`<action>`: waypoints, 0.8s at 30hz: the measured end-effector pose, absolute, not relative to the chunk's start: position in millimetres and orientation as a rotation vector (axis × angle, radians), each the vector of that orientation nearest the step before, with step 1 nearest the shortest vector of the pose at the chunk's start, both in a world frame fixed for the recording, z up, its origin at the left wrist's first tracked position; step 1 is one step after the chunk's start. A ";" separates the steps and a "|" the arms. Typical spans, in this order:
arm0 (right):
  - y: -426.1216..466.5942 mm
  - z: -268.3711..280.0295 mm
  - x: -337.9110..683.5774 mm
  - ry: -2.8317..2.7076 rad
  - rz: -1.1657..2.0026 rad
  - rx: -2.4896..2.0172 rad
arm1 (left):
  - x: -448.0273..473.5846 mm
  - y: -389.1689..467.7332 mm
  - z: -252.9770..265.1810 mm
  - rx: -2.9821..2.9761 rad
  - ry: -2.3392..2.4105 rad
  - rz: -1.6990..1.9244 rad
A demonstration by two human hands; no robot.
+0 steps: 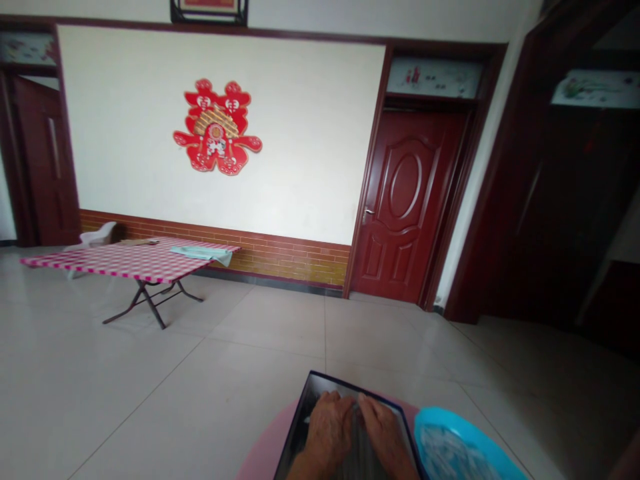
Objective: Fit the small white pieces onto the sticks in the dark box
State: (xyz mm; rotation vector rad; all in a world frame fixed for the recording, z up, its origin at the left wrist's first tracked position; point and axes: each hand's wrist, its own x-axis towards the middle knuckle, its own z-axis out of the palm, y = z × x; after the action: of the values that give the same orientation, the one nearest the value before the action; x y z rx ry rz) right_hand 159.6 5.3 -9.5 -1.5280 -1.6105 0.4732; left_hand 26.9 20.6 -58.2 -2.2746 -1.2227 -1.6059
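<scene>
My left hand [330, 427] is inside a dark-rimmed rectangular tray [345, 385], its fingers curled down. Beside it, my right hand [383, 430] reaches into the same tray with bent fingers, the fingertips of both hands close together. Greyish, see-through material [364, 450] lies between and below the hands; its kind is too blurred to tell. Whatever the fingers pinch is hidden. Right of the tray stands a bright blue basin [434, 415] holding many clear, thin pieces, also blurred.
The tray rests on a pink rounded surface [267, 443]. Across the tiled floor [240, 380] stands a folding table with a checked cover [150, 260], a pale green cloth [203, 253] on it and a white chair [99, 235] behind. A red door [403, 200] is in the far wall.
</scene>
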 end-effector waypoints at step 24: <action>4.2 3.1 168.7 -1.241 0.586 -1.546 | 20.8 12.4 -16.7 -2.433 -1.736 -2.310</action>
State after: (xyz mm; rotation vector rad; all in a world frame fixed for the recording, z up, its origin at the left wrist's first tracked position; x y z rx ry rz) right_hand 168.7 4.2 3.1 -1.5464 -1.2413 0.5865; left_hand 20.8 12.4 -16.7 -2.4329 -1.7356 -2.3101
